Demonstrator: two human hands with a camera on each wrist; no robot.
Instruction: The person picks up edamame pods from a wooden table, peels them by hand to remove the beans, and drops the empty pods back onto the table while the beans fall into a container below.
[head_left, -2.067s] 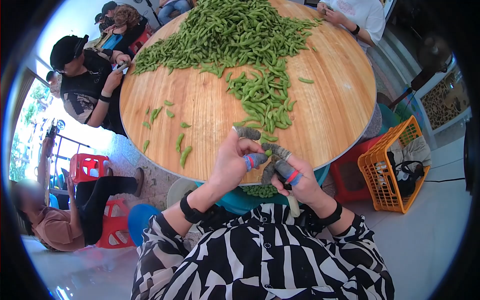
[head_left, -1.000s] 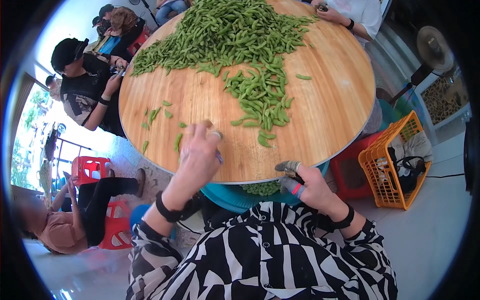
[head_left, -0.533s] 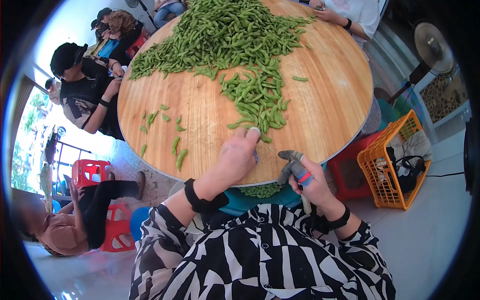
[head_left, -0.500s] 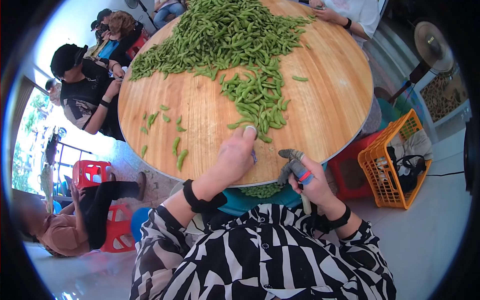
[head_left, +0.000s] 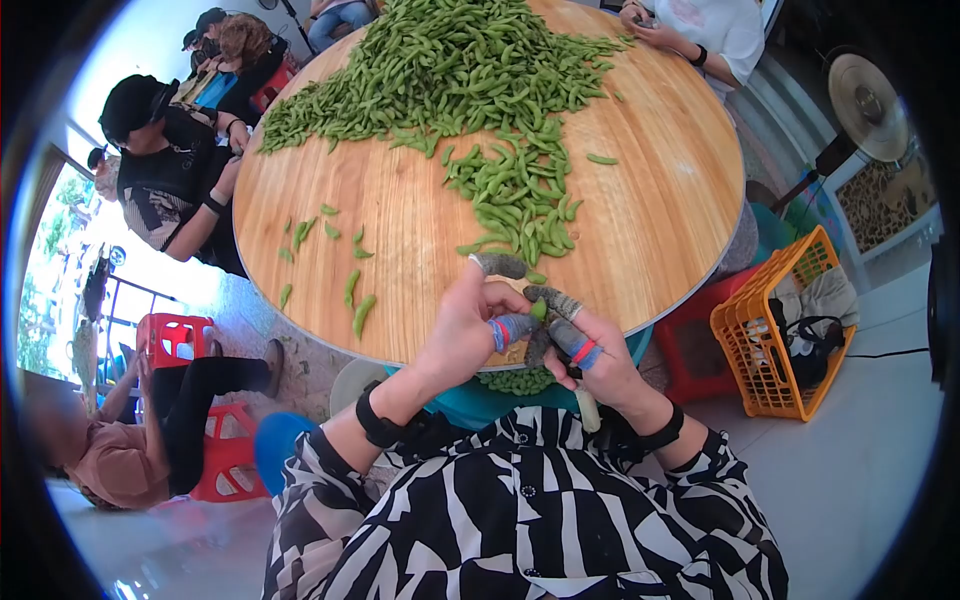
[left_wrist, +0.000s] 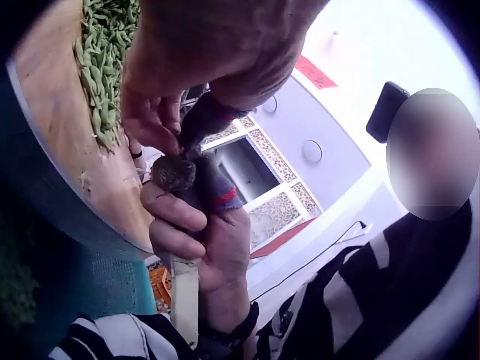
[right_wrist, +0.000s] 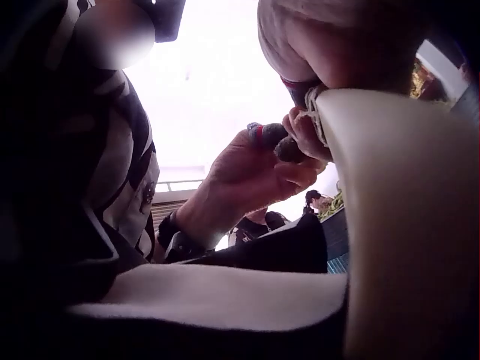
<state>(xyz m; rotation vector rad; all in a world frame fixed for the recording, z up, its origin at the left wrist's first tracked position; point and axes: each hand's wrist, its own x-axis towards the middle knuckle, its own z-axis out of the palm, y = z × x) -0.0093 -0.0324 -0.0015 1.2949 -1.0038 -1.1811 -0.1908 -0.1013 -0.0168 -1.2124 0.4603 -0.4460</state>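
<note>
Over the table's near edge, my left hand [head_left: 455, 330] pinches a green pod [head_left: 538, 309] between covered thumb and finger. My right hand [head_left: 605, 365] meets it at the pod, its thumb and finger in grey coverings. Its lower fingers curl round a pale handle [head_left: 587, 410], which points down; the handle [left_wrist: 184, 300] also shows in the left wrist view, and the tool's other end is hidden. In the right wrist view my left hand [right_wrist: 247, 176] reaches toward the right fingers. Loose pods [head_left: 525, 215] lie just beyond both hands.
A large pod heap [head_left: 450, 80] covers the far part of the round table [head_left: 660, 220]. Several stray pods [head_left: 364, 314] lie at left. Below the near edge is a teal basin [head_left: 460, 395] with green contents. An orange crate [head_left: 755, 360] stands right; people sit around.
My left hand has come back from the loose pods on the table to my right hand, now with a pod in its fingers. The right hand has shifted slightly left, still gripping the handle.
</note>
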